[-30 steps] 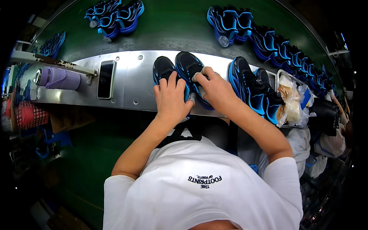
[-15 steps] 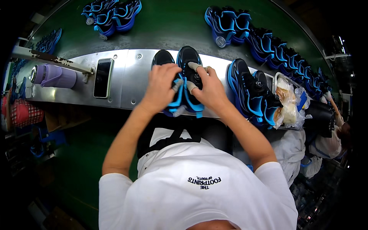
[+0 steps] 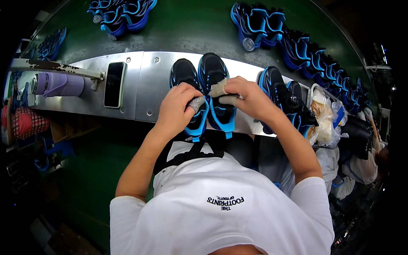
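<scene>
Two black and blue sneakers stand side by side on the metal ledge, toes pointing away from me: a left sneaker (image 3: 184, 73) and a right sneaker (image 3: 213, 66). My left hand (image 3: 177, 107) is bent over the left sneaker, its fingers closed at the tongue and inner collar. My right hand (image 3: 250, 97) comes in from the right, thumb and fingers pinched at the right sneaker's lacing and tongue, hiding that spot. Pale cloth covers wrap some fingertips of both hands. The blue heel loops of both sneakers show toward me.
Another pair of sneakers (image 3: 274, 91) stands right of my hands, beside a tray (image 3: 310, 91) of plastic-wrapped items. On the ledge's left lie a phone (image 3: 114, 85) and a purple bottle (image 3: 63, 85) near a worn metal bar (image 3: 55, 67). More sneakers (image 3: 293, 51) line the green surface (image 3: 191, 25).
My right hand has drawn back to the right and turned, its fingers now pinched at the tongue. The left hand has shifted slightly down, and the right sneaker's collar shows more.
</scene>
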Tool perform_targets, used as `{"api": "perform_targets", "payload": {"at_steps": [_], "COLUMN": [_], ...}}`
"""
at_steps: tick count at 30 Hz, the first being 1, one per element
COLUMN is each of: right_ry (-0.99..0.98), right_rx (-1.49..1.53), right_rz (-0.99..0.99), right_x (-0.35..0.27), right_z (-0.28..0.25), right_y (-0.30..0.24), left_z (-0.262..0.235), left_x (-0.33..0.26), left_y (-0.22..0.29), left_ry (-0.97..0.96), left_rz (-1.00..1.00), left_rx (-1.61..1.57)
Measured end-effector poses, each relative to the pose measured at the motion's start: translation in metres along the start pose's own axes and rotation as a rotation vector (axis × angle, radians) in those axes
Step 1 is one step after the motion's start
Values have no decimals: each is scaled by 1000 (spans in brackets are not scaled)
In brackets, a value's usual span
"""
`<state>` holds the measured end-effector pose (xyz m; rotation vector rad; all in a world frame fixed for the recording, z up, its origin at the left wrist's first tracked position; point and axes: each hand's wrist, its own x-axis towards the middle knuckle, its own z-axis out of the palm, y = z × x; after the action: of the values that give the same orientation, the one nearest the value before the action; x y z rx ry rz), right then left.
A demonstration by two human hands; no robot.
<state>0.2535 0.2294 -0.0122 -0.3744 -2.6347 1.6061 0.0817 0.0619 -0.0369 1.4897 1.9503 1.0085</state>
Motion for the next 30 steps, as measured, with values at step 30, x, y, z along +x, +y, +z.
{"api": "perform_targets", "payload": {"at_steps": [30], "right_ry": [225], "right_rx": [-177], "right_rz": [-210], "right_x": [8], "right_z": [0], "right_y": [2], "left_z": [22], "left_x": [-30], "left_y": [14], "left_ry": [437], "left_rz": [-201], "left_rx": [97]}}
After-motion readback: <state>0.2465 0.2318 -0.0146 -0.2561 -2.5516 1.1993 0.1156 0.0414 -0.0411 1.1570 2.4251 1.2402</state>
